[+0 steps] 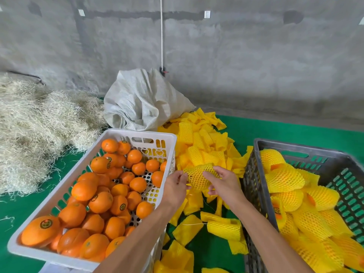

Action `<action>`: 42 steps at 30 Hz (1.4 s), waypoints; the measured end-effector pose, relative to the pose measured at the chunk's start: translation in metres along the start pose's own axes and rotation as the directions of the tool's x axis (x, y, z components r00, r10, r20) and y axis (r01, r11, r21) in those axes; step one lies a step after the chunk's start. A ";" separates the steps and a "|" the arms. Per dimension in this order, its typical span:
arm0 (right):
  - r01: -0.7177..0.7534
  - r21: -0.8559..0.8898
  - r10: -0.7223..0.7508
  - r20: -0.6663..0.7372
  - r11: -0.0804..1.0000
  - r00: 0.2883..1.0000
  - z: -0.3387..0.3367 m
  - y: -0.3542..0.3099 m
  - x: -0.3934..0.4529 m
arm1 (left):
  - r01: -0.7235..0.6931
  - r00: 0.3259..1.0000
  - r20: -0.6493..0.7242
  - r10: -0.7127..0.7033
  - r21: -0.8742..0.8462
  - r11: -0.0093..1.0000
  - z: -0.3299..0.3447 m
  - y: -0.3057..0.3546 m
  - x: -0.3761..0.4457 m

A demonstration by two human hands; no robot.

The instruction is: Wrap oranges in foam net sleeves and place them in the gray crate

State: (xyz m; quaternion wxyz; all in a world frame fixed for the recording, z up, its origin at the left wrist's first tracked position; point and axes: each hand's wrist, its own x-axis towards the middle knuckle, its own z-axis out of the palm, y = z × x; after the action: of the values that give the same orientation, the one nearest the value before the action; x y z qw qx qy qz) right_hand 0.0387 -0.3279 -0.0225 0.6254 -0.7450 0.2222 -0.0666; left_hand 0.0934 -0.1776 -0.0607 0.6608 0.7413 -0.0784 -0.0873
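Observation:
An orange in a yellow foam net sleeve (197, 177) hangs between my two hands above the gap between the crates. My right hand (222, 184) grips its right side, fingers curled over the top. My left hand (176, 183) touches the sleeve's left end with loosely bent fingers. A white crate (137, 134) at the left holds several bare oranges (98, 201). The gray crate (256, 186) at the right holds several sleeved oranges (283, 179).
A heap of loose yellow foam sleeves (199, 142) covers the green mat (285, 131) between and behind the crates. A white woven sack (141, 99) stands behind it against the concrete wall. A pile of straw (35, 131) fills the left.

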 end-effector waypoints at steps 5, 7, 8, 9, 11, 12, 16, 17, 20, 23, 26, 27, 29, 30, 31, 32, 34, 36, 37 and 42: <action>0.162 -0.397 -0.199 -0.053 0.904 0.979 -0.004 0.005 0.001 | 0.006 0.999 -0.048 -0.003 0.069 0.998 -0.001 0.001 -0.002; 0.179 -0.440 -0.228 -0.061 0.880 0.972 -0.007 0.006 0.002 | 0.009 0.998 -0.062 -0.005 0.053 0.999 -0.002 0.000 -0.001; 0.166 -0.414 -0.203 -0.048 0.895 0.978 -0.007 0.006 0.003 | 0.003 0.998 -0.057 -0.001 0.037 0.999 -0.002 0.000 -0.001; 0.132 -0.367 -0.149 -0.020 0.921 0.989 -0.008 0.007 0.004 | -0.001 0.999 -0.049 0.002 0.017 1.000 -0.002 0.001 -0.001; 0.035 -0.244 -0.019 0.069 0.969 0.997 -0.007 0.009 0.005 | -0.008 0.999 -0.035 0.008 -0.007 1.000 -0.002 0.001 0.000; 0.004 -0.198 0.020 0.118 0.980 0.993 -0.007 0.010 0.005 | -0.014 1.000 -0.025 0.014 -0.015 1.000 -0.003 0.001 0.000; -0.053 0.018 0.051 0.092 0.998 0.994 -0.013 0.002 0.007 | -0.013 0.999 0.029 0.019 -0.170 0.985 -0.003 0.009 0.000; -0.075 0.131 0.071 0.039 0.988 0.997 -0.015 -0.002 0.008 | 0.000 0.999 0.039 0.009 -0.232 0.973 -0.002 0.012 -0.001; -0.088 0.574 0.169 -0.088 0.814 0.982 -0.027 -0.015 0.012 | 0.029 0.998 0.064 -0.009 -0.314 0.949 -0.001 0.016 -0.003; 0.118 0.915 0.175 -0.198 0.387 0.964 -0.047 -0.027 0.012 | 0.067 0.996 0.081 -0.044 -0.308 0.949 -0.002 0.015 -0.004; 0.258 0.966 0.156 -0.255 -0.001 0.954 -0.076 -0.033 0.010 | 0.074 0.994 0.101 -0.045 -0.306 0.949 -0.001 0.014 -0.003; 0.285 0.957 0.169 -0.273 -0.048 0.947 -0.084 -0.033 0.009 | 0.070 0.994 0.106 -0.039 -0.307 0.949 -0.002 0.013 -0.003; 0.343 0.939 0.207 -0.330 -0.030 0.921 -0.098 -0.030 0.010 | 0.062 0.992 0.121 -0.027 -0.301 0.951 -0.001 0.012 -0.003; 0.356 0.934 0.219 -0.351 0.016 0.910 -0.098 -0.029 0.012 | 0.058 0.993 0.119 -0.023 -0.301 0.952 -0.003 0.012 -0.002; 0.362 0.929 0.227 -0.368 0.072 0.902 -0.098 -0.028 0.012 | 0.056 0.993 0.120 -0.021 -0.301 0.952 -0.003 0.012 -0.002; 0.355 0.926 0.223 -0.375 0.127 0.900 -0.096 -0.026 0.013 | 0.052 0.992 0.122 -0.016 -0.304 0.951 -0.003 0.013 -0.002; 0.315 0.923 0.200 -0.359 0.221 0.912 -0.088 -0.023 0.015 | 0.029 0.993 0.116 0.008 -0.316 0.948 -0.003 0.013 -0.003; 0.250 0.902 0.196 -0.333 0.352 0.922 -0.079 -0.020 0.018 | -0.021 0.995 0.087 0.054 -0.345 0.938 -0.006 0.012 -0.004; 0.214 0.871 0.202 -0.329 0.442 0.923 -0.074 -0.019 0.019 | -0.052 0.994 0.067 0.083 -0.367 0.929 -0.008 0.012 -0.004; -0.008 0.232 0.058 -0.213 0.973 0.975 -0.042 0.002 0.024 | -0.183 0.982 -0.048 0.181 -0.445 0.877 -0.030 0.012 -0.001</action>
State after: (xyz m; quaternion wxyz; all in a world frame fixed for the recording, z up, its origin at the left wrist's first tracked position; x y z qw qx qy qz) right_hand 0.0433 -0.3759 -0.0200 0.6800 -0.6522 0.2928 -0.1627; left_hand 0.0997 -0.1495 -0.0456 0.8190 0.5590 -0.1237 -0.0386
